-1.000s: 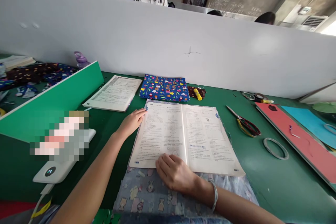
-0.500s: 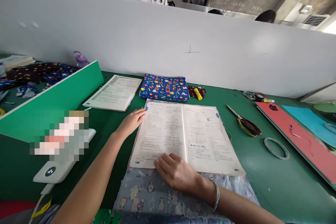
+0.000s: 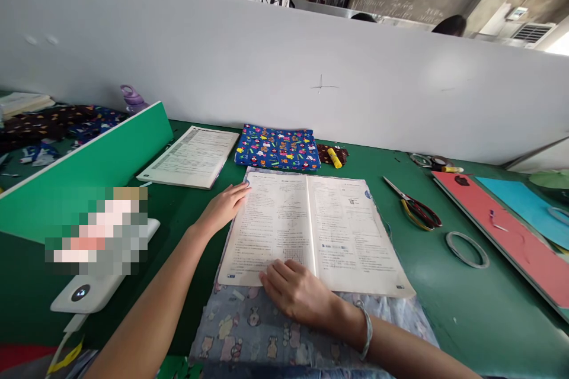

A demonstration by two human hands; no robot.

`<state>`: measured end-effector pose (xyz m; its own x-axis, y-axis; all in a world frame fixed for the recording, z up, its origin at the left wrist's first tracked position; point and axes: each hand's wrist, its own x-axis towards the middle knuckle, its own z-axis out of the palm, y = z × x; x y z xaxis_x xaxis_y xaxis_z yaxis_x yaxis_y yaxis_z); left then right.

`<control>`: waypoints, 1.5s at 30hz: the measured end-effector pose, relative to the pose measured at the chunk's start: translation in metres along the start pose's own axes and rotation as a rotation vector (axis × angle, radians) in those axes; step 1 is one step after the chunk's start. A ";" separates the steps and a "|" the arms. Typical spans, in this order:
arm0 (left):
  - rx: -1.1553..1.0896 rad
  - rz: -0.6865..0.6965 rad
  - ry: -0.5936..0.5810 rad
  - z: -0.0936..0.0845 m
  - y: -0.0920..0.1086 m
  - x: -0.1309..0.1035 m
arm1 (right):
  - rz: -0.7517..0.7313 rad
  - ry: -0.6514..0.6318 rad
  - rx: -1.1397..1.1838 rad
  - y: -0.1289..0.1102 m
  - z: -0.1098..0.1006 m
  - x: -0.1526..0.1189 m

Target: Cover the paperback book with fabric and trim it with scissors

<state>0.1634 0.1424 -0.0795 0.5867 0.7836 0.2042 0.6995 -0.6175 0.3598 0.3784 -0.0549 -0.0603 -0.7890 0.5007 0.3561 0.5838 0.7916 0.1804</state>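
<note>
An open book [image 3: 347, 231] with printed pages lies on a pale blue patterned cloth [image 3: 249, 331] on the green table. My left hand [image 3: 227, 204] rests flat at the book's upper left edge, fingers stretched over the page corner. On the lower edge of the left page lies my right hand [image 3: 296, 290], its fingers curled under; whatever they hold, if anything, is hidden. A folded blue patterned cloth [image 3: 278, 148] sits just behind the book. Scissors [image 3: 413, 204] lie to the right of it, beside a grey ring [image 3: 466, 250].
Another book [image 3: 191, 157] lies at the back left, near a green divider [image 3: 89, 148]. A white power bank [image 3: 89, 293] is at the left. A yellow glue stick [image 3: 334, 158] and a red board [image 3: 502, 231] are further right. A person sits beyond the white partition [image 3: 222, 71].
The person beyond the partition has lowered their head and shifted slightly right. My hands have stayed in place on the book; the view has moved slightly.
</note>
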 end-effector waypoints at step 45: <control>0.163 0.207 -0.130 0.031 0.047 0.000 | 0.697 -0.142 -0.116 0.081 0.049 -0.014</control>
<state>0.2084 0.1112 -0.0906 0.7638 0.6309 0.1362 0.6094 -0.7745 0.1697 0.4275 0.0188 -0.0956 -0.2379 0.9230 0.3023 0.9711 0.2326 0.0539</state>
